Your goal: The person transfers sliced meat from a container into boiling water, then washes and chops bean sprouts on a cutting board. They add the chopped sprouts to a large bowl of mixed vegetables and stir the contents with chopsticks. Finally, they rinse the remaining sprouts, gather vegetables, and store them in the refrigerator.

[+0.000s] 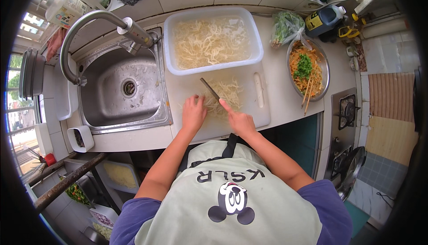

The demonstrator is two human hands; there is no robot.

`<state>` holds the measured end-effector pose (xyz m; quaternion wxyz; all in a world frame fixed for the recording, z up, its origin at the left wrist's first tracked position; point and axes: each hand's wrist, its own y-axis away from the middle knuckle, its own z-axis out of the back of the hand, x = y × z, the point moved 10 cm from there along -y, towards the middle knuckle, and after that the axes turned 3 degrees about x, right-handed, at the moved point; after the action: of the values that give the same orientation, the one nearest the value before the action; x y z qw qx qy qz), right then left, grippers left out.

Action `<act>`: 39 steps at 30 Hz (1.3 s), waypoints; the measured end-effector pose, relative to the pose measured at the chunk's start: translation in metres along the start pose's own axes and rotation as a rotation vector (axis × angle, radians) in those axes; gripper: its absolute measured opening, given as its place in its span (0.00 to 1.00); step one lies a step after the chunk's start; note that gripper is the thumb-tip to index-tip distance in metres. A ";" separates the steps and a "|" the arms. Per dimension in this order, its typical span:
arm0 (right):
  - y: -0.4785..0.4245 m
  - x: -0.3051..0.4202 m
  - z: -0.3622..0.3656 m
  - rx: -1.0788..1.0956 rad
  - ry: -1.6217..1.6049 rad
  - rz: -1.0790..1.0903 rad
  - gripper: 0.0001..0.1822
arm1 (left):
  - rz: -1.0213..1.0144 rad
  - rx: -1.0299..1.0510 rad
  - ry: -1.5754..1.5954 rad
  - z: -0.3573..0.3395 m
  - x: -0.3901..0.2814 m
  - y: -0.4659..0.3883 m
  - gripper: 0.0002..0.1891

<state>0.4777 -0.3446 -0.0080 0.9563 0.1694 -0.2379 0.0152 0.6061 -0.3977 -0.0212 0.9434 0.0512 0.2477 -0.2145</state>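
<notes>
My right hand (241, 121) grips a kitchen knife (210, 88), its index finger stretched along the back of the blade. Beneath the knife lies a pile of pale, stringy shreds (230, 93) on a white cutting board (249, 116). With bent fingers, my left hand (194, 113) holds the pile's left edge, just left of the blade. Behind the board, a translucent plastic tub (214, 68) contains more such shreds (210, 43) in liquid. The tub's front rim overlaps the board's far edge. What the shreds are made of is unclear.
Left of the board is a steel sink (113, 104) with an arched faucet (90, 16). To the right stand a metal bowl (326, 78) of orange shreds and chopped greens, chopsticks (307, 94) across its rim, bagged greens (284, 28) and a gas stove (336, 138).
</notes>
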 end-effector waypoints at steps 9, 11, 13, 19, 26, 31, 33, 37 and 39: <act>0.015 0.022 0.002 0.156 0.038 -0.035 0.39 | 0.168 0.117 0.109 -0.020 0.028 0.011 0.23; 0.004 0.015 -0.013 0.159 0.066 -0.060 0.39 | 0.140 0.097 0.093 -0.019 0.025 0.013 0.23; 0.000 0.009 -0.012 0.077 -0.041 -0.048 0.38 | 0.074 0.009 0.038 -0.001 0.016 0.010 0.22; 0.018 0.028 0.008 0.127 -0.004 0.033 0.39 | 0.036 -0.045 -0.028 0.019 0.020 0.027 0.21; 0.001 0.027 -0.020 0.116 0.059 0.020 0.38 | 0.168 0.119 0.099 -0.016 0.037 0.029 0.17; 0.010 0.026 -0.004 0.060 -0.067 0.087 0.39 | 0.160 -0.086 0.088 0.028 0.029 0.032 0.13; 0.016 0.037 -0.001 0.155 -0.018 0.093 0.38 | 0.201 -0.014 0.109 0.013 0.047 0.040 0.14; 0.009 0.037 -0.018 0.259 0.042 0.029 0.36 | 0.272 0.194 0.124 -0.021 0.062 0.046 0.18; 0.004 0.029 -0.027 0.181 -0.019 0.038 0.36 | 0.261 0.173 0.129 -0.024 0.060 0.045 0.17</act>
<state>0.5151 -0.3332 -0.0162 0.9343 0.2507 -0.2479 0.0532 0.6618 -0.3749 -0.0719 0.9375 0.1774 0.2796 -0.1071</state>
